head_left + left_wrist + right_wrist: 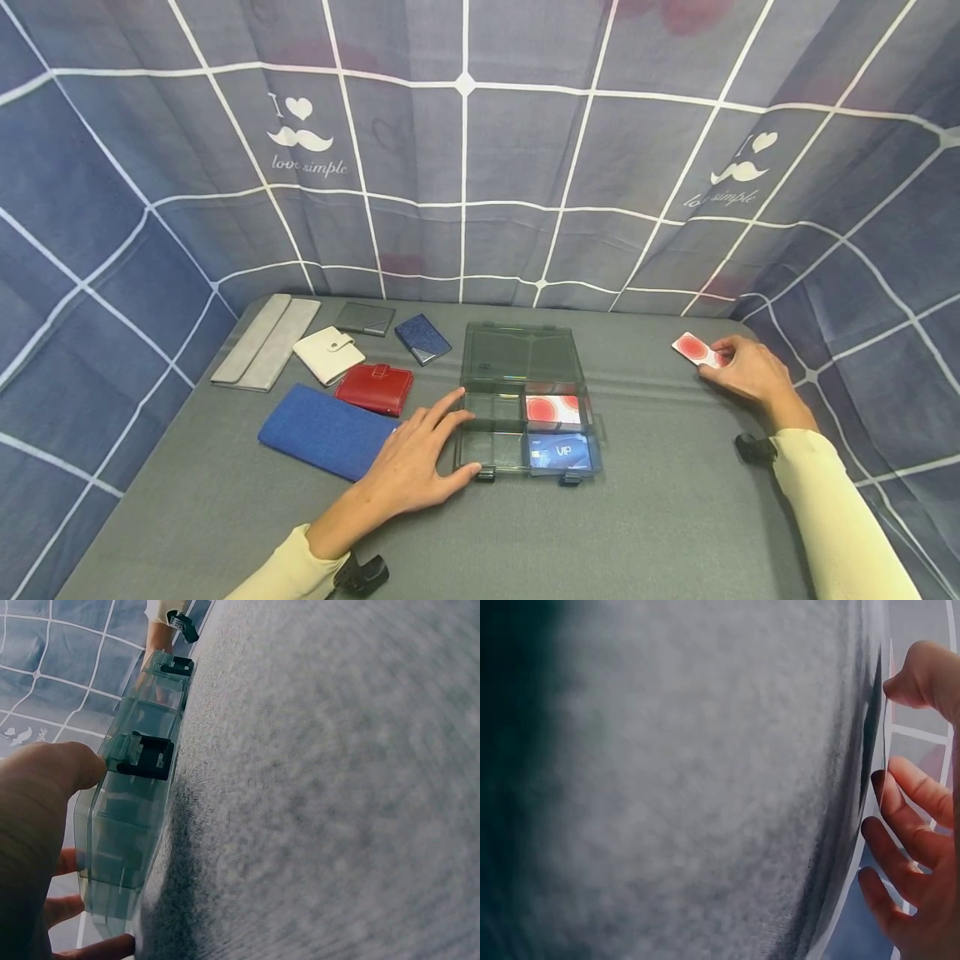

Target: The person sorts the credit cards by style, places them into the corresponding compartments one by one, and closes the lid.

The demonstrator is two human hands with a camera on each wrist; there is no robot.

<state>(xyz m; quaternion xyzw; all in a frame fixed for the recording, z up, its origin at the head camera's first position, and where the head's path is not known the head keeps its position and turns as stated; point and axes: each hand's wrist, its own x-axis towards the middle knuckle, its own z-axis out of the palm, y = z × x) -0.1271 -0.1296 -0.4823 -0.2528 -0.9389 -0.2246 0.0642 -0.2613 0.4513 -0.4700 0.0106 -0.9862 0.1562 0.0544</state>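
Observation:
A red-and-white card (691, 347) is pinched between the thumb and fingers of my right hand (752, 372), at the table's far right. In the right wrist view that card (886, 735) shows almost edge-on. My left hand (411, 458) rests with spread fingers at the left side of a translucent green divided box (491, 427), whose lid (521, 354) lies back. The left thumb (84, 766) touches the front rim by a dark latch (150, 756). Inside, a red-and-white card (552, 410) lies in the back right compartment and a blue VIP card (560, 452) in the front right one.
Left of the box lie a blue fabric pouch (322, 429), a red wallet (375, 388), a cream wallet (328, 354), a grey folded case (266, 342), a dark grey card holder (364, 318) and a navy card holder (423, 338). A checked curtain (420, 167) surrounds the grey table.

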